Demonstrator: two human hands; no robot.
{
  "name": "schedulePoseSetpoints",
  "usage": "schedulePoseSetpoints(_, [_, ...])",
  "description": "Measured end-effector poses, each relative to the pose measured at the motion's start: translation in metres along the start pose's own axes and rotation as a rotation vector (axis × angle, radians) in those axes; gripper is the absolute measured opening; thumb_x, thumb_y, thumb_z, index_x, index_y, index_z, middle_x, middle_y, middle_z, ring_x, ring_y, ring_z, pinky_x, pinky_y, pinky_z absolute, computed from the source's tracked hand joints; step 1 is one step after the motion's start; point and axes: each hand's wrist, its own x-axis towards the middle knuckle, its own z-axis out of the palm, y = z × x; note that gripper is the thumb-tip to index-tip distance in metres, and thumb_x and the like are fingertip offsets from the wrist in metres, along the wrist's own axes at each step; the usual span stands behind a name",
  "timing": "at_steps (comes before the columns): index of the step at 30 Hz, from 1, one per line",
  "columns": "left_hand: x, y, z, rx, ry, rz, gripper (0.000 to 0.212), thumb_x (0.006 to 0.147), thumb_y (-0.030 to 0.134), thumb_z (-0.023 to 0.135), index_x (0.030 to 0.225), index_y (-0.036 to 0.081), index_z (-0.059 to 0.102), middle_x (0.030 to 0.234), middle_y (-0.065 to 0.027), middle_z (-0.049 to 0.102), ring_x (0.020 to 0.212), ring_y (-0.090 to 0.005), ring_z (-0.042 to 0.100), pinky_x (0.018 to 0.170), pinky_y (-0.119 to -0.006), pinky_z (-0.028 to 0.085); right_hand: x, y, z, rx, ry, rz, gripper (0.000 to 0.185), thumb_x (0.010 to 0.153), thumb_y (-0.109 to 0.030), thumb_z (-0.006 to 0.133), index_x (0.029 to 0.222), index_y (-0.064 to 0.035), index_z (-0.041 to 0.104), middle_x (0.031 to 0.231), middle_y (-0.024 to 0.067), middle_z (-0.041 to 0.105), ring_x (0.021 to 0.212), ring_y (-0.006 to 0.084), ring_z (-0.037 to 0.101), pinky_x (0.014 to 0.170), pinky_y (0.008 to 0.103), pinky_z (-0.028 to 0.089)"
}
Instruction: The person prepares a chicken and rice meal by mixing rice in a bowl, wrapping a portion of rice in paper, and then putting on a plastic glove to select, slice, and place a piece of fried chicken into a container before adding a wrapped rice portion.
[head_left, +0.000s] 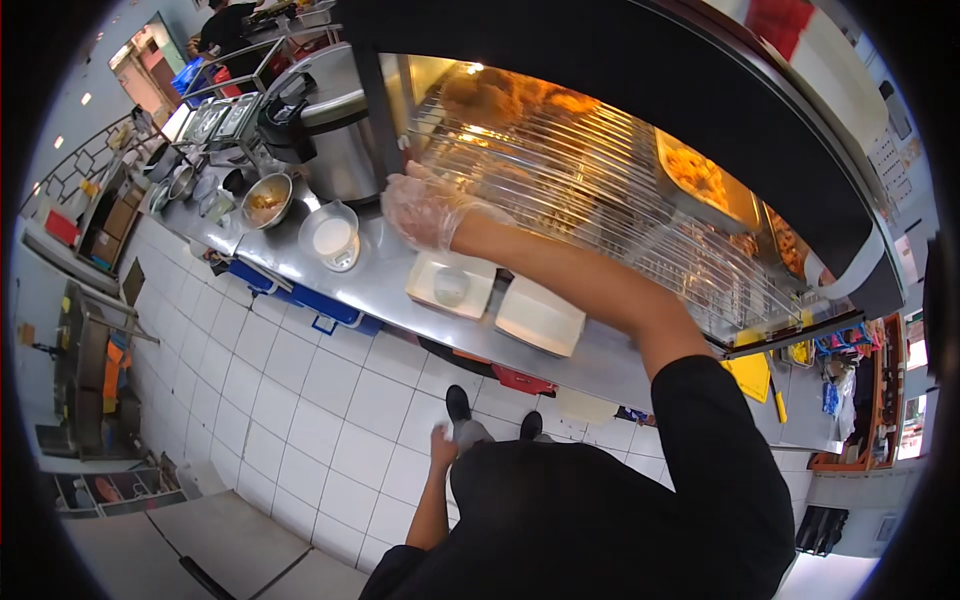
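Note:
My right hand (424, 206), in a clear plastic glove, is at the left front edge of a lit food warming cabinet (615, 67). Its fingers lie close to the dark frame post; whether they grip it is hidden. Behind my forearm, fried food (487, 97) rests on wire racks (555, 165). Below the hand, a pale open food box (480, 296) holds a rounded whitish item (451, 286). Beside it is a second open box (540, 315) with nothing visible inside. My left hand (444, 448) hangs low beside my leg, blurred, with something whitish at its fingertips.
Left along the steel counter (375, 281) stand a kitchen scale (343, 260) under a bowl (311, 232), a metal bowl of food (267, 201) and a large steel cooker (341, 150). A yellow cutting board (750, 375) and yellow-handled knife (781, 405) lie right. Another person (225, 34) stands far back.

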Motion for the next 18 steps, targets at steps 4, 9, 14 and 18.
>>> schedulePoseSetpoints(4, [-0.06, 0.025, -0.009, -0.542, -0.341, -1.024, 0.065, 0.083, 0.028, 0.069, 0.132, -0.007, 0.045, 0.125, -0.0252, 0.057, 0.114, -0.0334, 0.058, 0.092, -0.043, 0.051, -0.034, 0.02, 0.039, -0.118, -0.125, -0.034, 0.018, 0.087, -0.02, 0.053, 0.096, -0.007, 0.063, 0.11, 0.0103, 0.058, 0.114, 0.0243, 0.05, 0.114, 0.0455, 0.031])
schedulePoseSetpoints(9, [-0.039, 0.035, -0.012, -0.739, -0.357, -1.165, 0.055, 0.089, 0.043, 0.06, 0.121, -0.002, 0.056, 0.117, -0.0186, 0.063, 0.101, -0.0271, 0.062, 0.085, -0.041, 0.051, -0.066, 0.003, -0.002, -0.053, -0.29, 0.107, 0.027, 0.087, -0.023, 0.053, 0.102, -0.0028, 0.064, 0.108, 0.0123, 0.058, 0.111, 0.0264, 0.05, 0.098, 0.0429, 0.036])
schedulePoseSetpoints(14, [0.042, 0.057, -0.064, -0.832, -0.305, -0.91, 0.062, 0.095, 0.052, 0.054, 0.124, -0.003, 0.055, 0.117, -0.0193, 0.064, 0.098, -0.0263, 0.065, 0.083, -0.04, 0.052, -0.098, -0.029, -0.046, 0.331, -0.482, 0.508, 0.039, 0.087, -0.031, 0.055, 0.11, 0.0002, 0.063, 0.098, 0.0173, 0.062, 0.102, 0.0294, 0.057, 0.094, 0.0436, 0.041])
schedulePoseSetpoints(18, [0.109, 0.053, -0.109, -0.895, -0.008, -0.711, 0.033, 0.098, 0.031, 0.055, 0.117, 0.004, 0.063, 0.084, -0.0115, 0.066, 0.073, -0.0177, 0.064, 0.066, -0.027, 0.053, -0.151, -0.036, 0.098, -0.16, -0.132, 0.797, 0.037, 0.094, -0.023, 0.041, 0.11, -0.0002, 0.065, 0.126, 0.019, 0.062, 0.123, 0.0348, 0.052, 0.099, 0.0493, 0.04])
